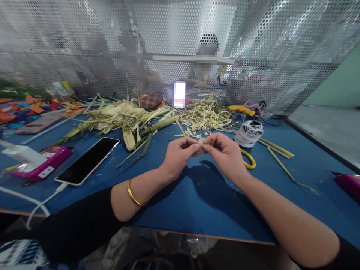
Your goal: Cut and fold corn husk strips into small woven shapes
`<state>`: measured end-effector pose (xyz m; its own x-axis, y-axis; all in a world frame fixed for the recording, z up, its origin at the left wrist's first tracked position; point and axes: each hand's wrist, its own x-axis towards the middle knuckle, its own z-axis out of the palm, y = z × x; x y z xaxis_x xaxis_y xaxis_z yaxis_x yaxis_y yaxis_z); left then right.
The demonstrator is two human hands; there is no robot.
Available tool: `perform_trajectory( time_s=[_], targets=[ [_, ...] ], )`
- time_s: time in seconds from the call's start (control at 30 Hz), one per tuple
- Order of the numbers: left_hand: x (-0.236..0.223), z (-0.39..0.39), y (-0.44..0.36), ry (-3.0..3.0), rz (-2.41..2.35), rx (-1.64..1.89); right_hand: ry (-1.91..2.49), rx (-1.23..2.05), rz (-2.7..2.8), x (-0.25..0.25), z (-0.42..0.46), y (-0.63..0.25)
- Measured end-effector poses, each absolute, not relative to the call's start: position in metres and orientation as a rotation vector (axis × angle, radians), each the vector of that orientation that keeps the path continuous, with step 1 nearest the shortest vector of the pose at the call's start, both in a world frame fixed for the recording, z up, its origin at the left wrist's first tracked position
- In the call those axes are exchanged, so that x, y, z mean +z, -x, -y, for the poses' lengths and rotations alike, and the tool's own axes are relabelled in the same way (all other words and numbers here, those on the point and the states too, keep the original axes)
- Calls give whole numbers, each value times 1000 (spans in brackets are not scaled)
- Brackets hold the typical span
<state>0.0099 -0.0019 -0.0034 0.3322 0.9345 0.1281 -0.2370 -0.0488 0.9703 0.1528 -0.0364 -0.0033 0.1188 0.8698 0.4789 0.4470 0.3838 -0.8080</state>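
Near the camera, a gold bracelet (132, 193) is on the left forearm. The left hand (180, 152) and the right hand (225, 153) meet above the blue surface (174, 206), and their fingertips pinch together one small pale piece (201, 141). What this piece is, I cannot tell. To the left lies a phone (88, 161) with a white cable (61, 187) plugged in, and beside it a purple power strip (47, 165) holding a white plug (24, 154). Just beside the right hand is a yellow ring-shaped handle (253, 161), partly hidden, and behind it a white spool (249, 134). Beyond the hands there are small cut pieces, then a heap of pale green strips (209, 114), and to the left of it a pile of dry leaves (120, 116). Farther back stands a perforated screen (168, 33).
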Motion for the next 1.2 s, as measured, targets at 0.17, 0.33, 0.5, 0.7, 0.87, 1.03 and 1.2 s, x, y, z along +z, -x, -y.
perform_trajectory(
  time_s=[0.17,0.33,0.5,0.7,0.87,1.03,1.2],
  targets=[
    [-4,2,-10,-1227,-761,1094,1216,407,1554,-1,37,-152],
    [-4,2,-9,-1177,-754,1094,1251,343,1599,-3,36,-153],
    [-4,2,-10,-1217,-749,1112,1264,389,1555,-4,36,-154],
    [-5,2,-10,-1270,-740,1119,1218,562,1408,-6,34,-154],
    [-6,2,-10,-1320,-724,1114,1195,627,1377,-5,33,-153],
    [-4,2,-11,-1344,-751,1113,1210,565,1443,-1,35,-152],
    [-3,2,-10,-1279,-783,1107,1221,508,1513,-2,35,-153]
  ],
)
